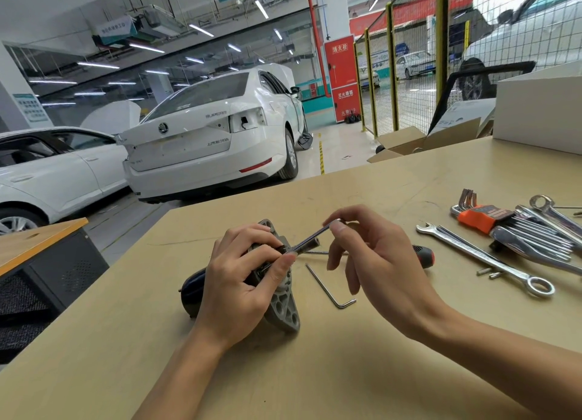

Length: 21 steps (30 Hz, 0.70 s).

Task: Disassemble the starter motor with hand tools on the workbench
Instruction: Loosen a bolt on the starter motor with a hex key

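Person at workbench (393, 180) is steadying the starter motor (277, 300), lying mid-bench near front edge, w/ left hand (242, 281) curling round its housing; right hand (368, 259) is pinching the long arm of an L-shaped key (310, 238) seated in a bolt; risk: key is sitting at an angle, so it may be slipping out & rounding the bolt head; spare key (327, 289) & wrench (485, 259) are lying beside.

A starter motor (277, 296) is gripped on the workbench (393, 180) by the left hand (239, 281), while a hex key (310, 235) is pinched by the right hand (374, 259).
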Each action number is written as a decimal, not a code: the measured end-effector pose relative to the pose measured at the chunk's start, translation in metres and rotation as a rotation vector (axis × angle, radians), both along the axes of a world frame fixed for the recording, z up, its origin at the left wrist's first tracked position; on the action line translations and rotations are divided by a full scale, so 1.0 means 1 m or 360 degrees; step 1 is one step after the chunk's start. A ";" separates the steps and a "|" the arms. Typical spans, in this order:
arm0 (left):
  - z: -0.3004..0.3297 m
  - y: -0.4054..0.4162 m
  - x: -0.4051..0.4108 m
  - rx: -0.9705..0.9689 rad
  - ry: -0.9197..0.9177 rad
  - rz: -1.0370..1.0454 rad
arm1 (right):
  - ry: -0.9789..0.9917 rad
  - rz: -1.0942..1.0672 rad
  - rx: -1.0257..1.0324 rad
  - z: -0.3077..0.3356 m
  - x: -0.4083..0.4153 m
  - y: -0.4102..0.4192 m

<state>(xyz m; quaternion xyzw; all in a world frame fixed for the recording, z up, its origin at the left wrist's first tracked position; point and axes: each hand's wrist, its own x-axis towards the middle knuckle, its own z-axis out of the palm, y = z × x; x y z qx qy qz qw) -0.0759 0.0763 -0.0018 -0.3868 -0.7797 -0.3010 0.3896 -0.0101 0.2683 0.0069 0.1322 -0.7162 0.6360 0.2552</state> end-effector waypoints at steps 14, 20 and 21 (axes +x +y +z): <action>0.000 0.001 0.000 -0.0004 0.0012 0.0003 | 0.0048 -0.0032 0.0143 -0.004 -0.003 -0.001; 0.000 0.000 -0.001 -0.0004 0.0016 -0.0003 | 0.0054 -0.0064 0.0172 -0.005 -0.004 -0.001; 0.000 0.000 -0.001 -0.0005 0.0018 -0.0003 | 0.0053 -0.0062 0.0157 -0.004 -0.004 -0.001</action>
